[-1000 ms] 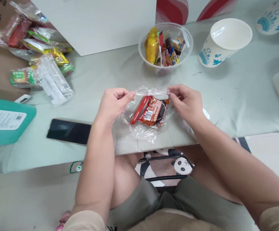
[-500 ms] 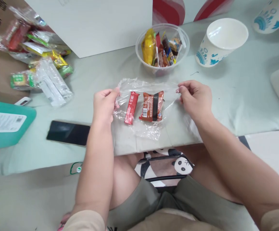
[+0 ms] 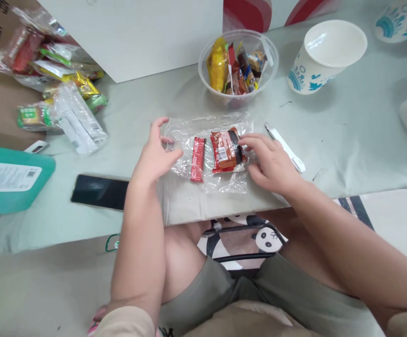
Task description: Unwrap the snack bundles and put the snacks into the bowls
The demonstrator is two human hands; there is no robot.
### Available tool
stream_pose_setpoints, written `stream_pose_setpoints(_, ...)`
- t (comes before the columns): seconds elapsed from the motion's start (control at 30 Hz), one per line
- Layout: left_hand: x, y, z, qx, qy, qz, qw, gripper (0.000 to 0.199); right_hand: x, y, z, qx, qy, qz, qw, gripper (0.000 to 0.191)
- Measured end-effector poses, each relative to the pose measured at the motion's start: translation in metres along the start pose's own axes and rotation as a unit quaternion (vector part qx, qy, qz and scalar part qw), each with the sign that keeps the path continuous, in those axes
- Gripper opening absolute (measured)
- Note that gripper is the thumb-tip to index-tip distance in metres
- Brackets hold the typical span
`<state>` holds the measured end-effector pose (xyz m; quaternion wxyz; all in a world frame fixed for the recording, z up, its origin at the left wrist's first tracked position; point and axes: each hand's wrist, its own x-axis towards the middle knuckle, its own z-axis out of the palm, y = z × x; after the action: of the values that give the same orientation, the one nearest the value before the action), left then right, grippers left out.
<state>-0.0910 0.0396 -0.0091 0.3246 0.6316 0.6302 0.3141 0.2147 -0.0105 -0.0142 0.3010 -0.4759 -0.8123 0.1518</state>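
Stretching across the head view's near table edge, the clear bag [image 3: 207, 161] lies flat — red stick [image 3: 197, 160] on the left within its outline, brown pack [image 3: 227, 150] on the right. Left hand [image 3: 156, 153] at the bag's left edge, thumb and fingers spread wide! Right hand [image 3: 270, 164], fingers curved, tips at the brown pack's right side — can't tell if they pinch it. Bowl [image 3: 238, 99] far, phone [image 3: 100, 191] left, white cutter [image 3: 285, 146] right.
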Motion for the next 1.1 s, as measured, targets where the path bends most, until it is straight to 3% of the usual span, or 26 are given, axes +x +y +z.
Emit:
stream_pose_setpoints(0.07, -0.005, 0.01, -0.004, -0.005, -0.039, -0.051, 0.998, 0.086, -0.002, 0.005, 0.001, -0.015, -0.008, 0.023, 1.0, 0.062)
stream_pose_setpoints(0.13, -0.008, 0.018, -0.008, -0.03, -0.056, -0.083, 0.995, 0.08, -0.004, 0.011, -0.001, -0.028, -0.018, 0.034, 0.999, 0.054)
stream_pose_setpoints(0.23, -0.009, 0.018, -0.013, -0.032, -0.043, -0.109, 0.993, 0.056, -0.008, 0.018, -0.007, -0.062, -0.025, 0.026, 0.997, 0.027)
stream_pose_setpoints(0.33, -0.013, 0.009, -0.016, 0.028, -0.013, -0.114, 0.993, 0.042, -0.015, 0.024, -0.013, -0.094, 0.005, 0.019, 0.995, 0.018)
stream_pose_setpoints(0.4, -0.02, 0.009, -0.014, 0.077, 0.032, -0.053, 0.995, 0.041, -0.019, 0.027, -0.017, -0.111, 0.03, 0.029, 0.993, 0.018)
stream_pose_setpoints(0.47, -0.032, 0.02, -0.008, 0.104, 0.038, 0.063, 0.992, 0.041, -0.022, 0.026, -0.021, -0.123, 0.052, 0.046, 0.99, 0.02)
stream_pose_setpoints(0.53, -0.045, 0.039, 0.001, 0.11, -0.044, 0.173, 0.978, 0.043, -0.023, 0.02, -0.026, -0.116, 0.059, 0.045, 0.991, 0.028)
stream_pose_setpoints(0.6, -0.057, 0.056, 0.01, 0.134, -0.131, 0.22, 0.957, 0.048, -0.023, 0.008, -0.029, -0.085, 0.036, 0.004, 0.996, 0.037)
stream_pose_setpoints(0.7, -0.065, 0.066, 0.018, 0.182, -0.179, 0.218, 0.942, 0.053, -0.023, -0.012, -0.03, -0.045, -0.027, -0.077, 0.996, 0.043)
stream_pose_setpoints(0.8, -0.064, 0.057, 0.02, 0.216, -0.201, 0.209, 0.932, 0.038, -0.025, -0.021, -0.025, -0.054, -0.091, -0.119, 0.987, 0.037)
stream_pose_setpoints(0.9, -0.064, 0.05, 0.02, 0.23, -0.227, 0.221, 0.92, 0.018, -0.028, -0.014, -0.021, -0.089, -0.146, -0.12, 0.978, 0.026)
stream_pose_setpoints(1.0, -0.068, 0.055, 0.018, 0.205, -0.214, 0.242, 0.924, 0.015, -0.03, -0.002, -0.024, -0.111, -0.166, -0.105, 0.974, 0.02)
stream_pose_setpoints(1.1, -0.074, 0.064, 0.011, 0.152, -0.229, 0.215, 0.937, 0.013, -0.027, 0.004, -0.035, -0.112, -0.174, -0.082, 0.975, 0.018)
